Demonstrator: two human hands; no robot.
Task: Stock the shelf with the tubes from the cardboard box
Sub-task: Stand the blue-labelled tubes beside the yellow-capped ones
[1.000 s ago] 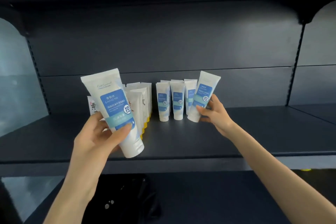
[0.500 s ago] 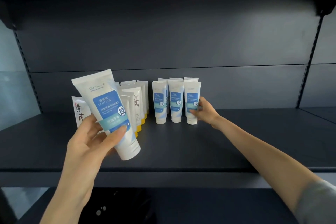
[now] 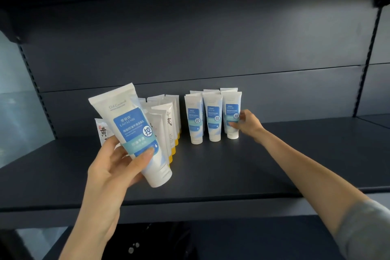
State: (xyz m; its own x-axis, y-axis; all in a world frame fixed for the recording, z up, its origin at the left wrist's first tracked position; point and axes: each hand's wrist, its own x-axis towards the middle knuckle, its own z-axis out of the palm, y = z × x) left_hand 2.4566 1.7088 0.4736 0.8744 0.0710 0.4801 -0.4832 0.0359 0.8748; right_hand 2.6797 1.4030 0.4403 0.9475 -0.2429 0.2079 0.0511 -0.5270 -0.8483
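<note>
Left grip is clamped on a large white plastic tube with a blue label, thumb across the lower label and fingers behind, the forearm rising from the bottom of the head view; the tube tilts with its crimped end up-left and its cap down-right, held above the front of the dark grey metal shelf. Right grip reaches far back with the arm stretched out, grey sleeve at the elbow, its fingertips pinched on the rightmost small white blue-labelled tube, which stands upright on its cap at the end of the front row of matching tubes. Just left of that group stands a cluster of white tubes with yellow caps, partly hidden behind the held tube. Compared with a second ago, the right-hand tube has gone from tilted and lifted to upright in line with its neighbours, while the left hand's tube has barely shifted.
</note>
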